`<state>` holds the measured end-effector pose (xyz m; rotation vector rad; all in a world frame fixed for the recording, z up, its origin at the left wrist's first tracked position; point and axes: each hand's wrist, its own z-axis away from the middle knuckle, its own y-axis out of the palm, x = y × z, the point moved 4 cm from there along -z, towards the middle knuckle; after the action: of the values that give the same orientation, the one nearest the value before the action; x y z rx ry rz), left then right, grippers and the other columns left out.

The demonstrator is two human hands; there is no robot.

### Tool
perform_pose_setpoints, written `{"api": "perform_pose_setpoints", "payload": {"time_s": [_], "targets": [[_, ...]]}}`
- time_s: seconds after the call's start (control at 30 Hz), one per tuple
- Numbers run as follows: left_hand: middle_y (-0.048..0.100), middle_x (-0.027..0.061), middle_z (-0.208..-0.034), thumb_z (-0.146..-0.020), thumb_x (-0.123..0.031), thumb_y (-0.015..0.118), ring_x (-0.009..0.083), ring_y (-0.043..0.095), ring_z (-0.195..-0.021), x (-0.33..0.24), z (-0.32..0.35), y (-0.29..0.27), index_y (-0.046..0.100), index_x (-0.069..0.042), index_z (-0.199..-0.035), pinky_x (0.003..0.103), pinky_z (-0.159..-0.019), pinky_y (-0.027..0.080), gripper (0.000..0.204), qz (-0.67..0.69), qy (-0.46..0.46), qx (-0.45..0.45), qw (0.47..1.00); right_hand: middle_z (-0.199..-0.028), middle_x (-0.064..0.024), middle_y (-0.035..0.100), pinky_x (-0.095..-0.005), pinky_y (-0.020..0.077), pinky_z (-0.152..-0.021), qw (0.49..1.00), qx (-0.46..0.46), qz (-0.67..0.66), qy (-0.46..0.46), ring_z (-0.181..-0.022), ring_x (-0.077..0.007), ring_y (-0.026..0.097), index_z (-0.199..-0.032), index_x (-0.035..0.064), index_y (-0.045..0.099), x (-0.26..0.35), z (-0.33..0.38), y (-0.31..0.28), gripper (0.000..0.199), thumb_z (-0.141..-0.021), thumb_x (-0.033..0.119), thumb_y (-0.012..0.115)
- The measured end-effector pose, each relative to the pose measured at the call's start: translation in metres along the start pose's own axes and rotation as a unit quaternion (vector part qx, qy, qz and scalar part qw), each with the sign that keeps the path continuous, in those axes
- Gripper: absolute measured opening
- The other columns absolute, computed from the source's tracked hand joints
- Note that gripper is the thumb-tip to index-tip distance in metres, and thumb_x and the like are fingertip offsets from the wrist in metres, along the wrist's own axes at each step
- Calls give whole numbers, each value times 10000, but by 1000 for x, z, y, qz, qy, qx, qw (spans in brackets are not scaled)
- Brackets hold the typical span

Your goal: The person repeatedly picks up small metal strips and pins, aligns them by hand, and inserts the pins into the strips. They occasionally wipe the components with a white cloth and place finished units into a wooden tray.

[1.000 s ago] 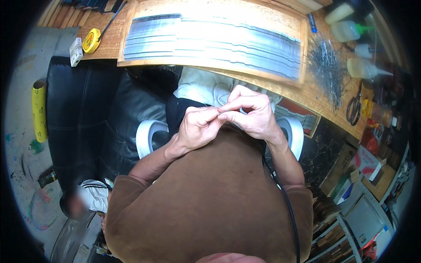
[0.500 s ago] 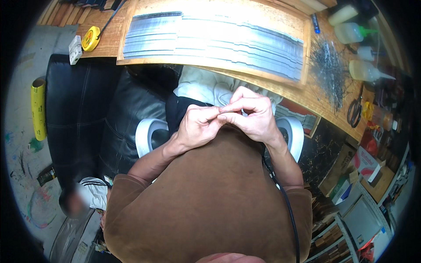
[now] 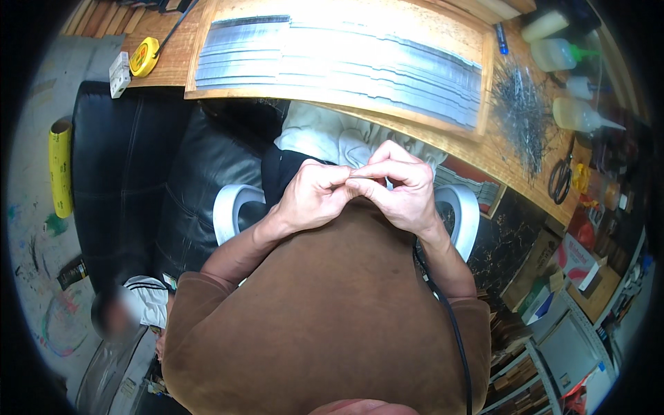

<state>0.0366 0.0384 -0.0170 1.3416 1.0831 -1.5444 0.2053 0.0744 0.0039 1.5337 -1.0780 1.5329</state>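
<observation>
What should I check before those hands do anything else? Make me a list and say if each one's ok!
1. Left hand and right hand together at the fingertips: ok.
2. What the thin piece pinched there is: cannot tell, fingers hide most of it.
3. Scissors away from the hands: ok, on the table's right side.
4. Grey strips inside the wooden tray: ok.
5. Pile of thin dark pieces neatly lined up: not ok, it's tangled.

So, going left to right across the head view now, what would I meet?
Yellow tube, small white box, yellow tape measure, left hand, right hand, heap of thin metallic pieces, black-handled scissors.
</observation>
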Motion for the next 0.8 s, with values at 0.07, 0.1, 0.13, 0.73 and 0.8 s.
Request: {"api": "perform_pose_setpoints", "payload": {"time_s": [0.07, 0.1, 0.13, 0.73, 0.8], "targets": [[650, 168, -695, -967, -58, 739, 121, 553, -575, -5, -1, 1, 751, 27, -959, 302, -560, 477, 85, 17, -2, -4, 1000, -822, -23, 671, -235, 476, -625, 1000, -5, 2, -2, -729, -93, 610, -981, 27, 844, -1, 1, 1, 179, -811, -11, 888], [642, 167, -690, -968, -61, 739, 125, 544, -573, -6, -2, 1, 746, 26, -950, 304, -559, 474, 89, 17, -7, 1, 1000, -820, -22, 669, -236, 473, -622, 1000, -8, 8, -6, -727, -92, 608, -979, 26, 844, 0, 2, 1, 180, -809, -12, 889], [634, 165, -686, -969, -63, 739, 128, 535, -571, -6, -3, 0, 741, 25, -940, 307, -559, 471, 94, 17, -12, 7, 1000, -819, -22, 668, -236, 471, -619, 1000, -11, 13, -9, -726, -91, 607, -977, 24, 844, 1, 2, 0, 180, -807, -13, 890], [688, 163, -717, -952, -47, 739, 136, 608, -571, -2, -4, -6, 784, -4, -1028, 302, -568, 488, 98, 7, -10, 28, 1000, -843, -49, 703, -250, 504, -636, 999, -45, 11, -14, -722, -103, 646, -962, 12, 831, 5, 8, 3, 153, -821, -6, 888], [701, 164, -729, -952, -47, 739, 135, 623, -578, -1, -3, -6, 788, -6, -1043, 300, -573, 494, 111, 8, -7, 28, 1000, -842, -50, 706, -250, 505, -635, 999, -43, 10, -17, -723, -103, 648, -958, 12, 829, 5, 8, 2, 149, -822, -6, 888]]}}
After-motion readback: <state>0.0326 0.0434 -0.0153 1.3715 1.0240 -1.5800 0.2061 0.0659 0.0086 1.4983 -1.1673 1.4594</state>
